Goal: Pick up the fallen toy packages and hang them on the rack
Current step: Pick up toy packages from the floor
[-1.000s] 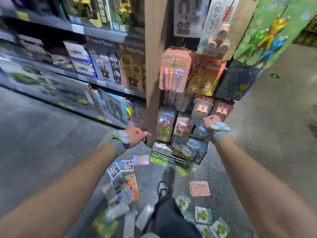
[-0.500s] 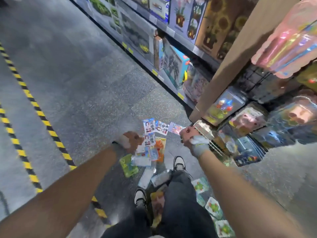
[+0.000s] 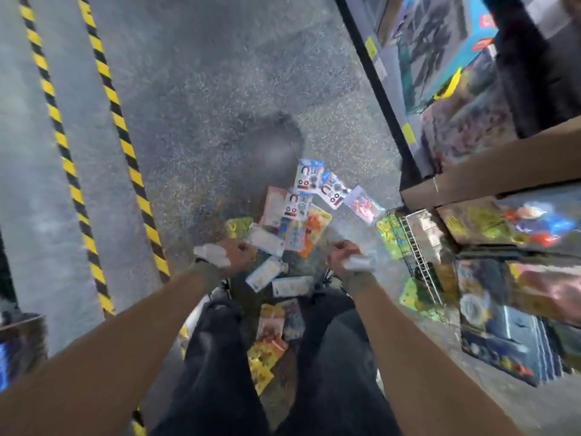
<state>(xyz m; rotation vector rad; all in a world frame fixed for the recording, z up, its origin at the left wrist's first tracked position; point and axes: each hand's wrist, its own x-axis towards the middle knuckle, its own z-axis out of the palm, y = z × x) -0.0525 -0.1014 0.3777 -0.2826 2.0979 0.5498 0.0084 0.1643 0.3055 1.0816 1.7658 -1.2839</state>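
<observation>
Both hands reach down, well apart: the left hand [image 3: 234,256] has its fingers curled on nothing, and the right hand [image 3: 344,259] is curled too, though blur hides any grip. Just beyond them, fallen toy packages [image 3: 295,215] lie scattered on the floor [image 3: 204,121], near the foot of the wire rack [image 3: 418,256].

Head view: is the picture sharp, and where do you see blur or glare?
In the head view, motion blur smears the hanging packages at the right edge most, with bright glare on their plastic; the fallen packages are soft; the left hand and right hand are blurred too; the striped floor tape looks clearer.
</observation>
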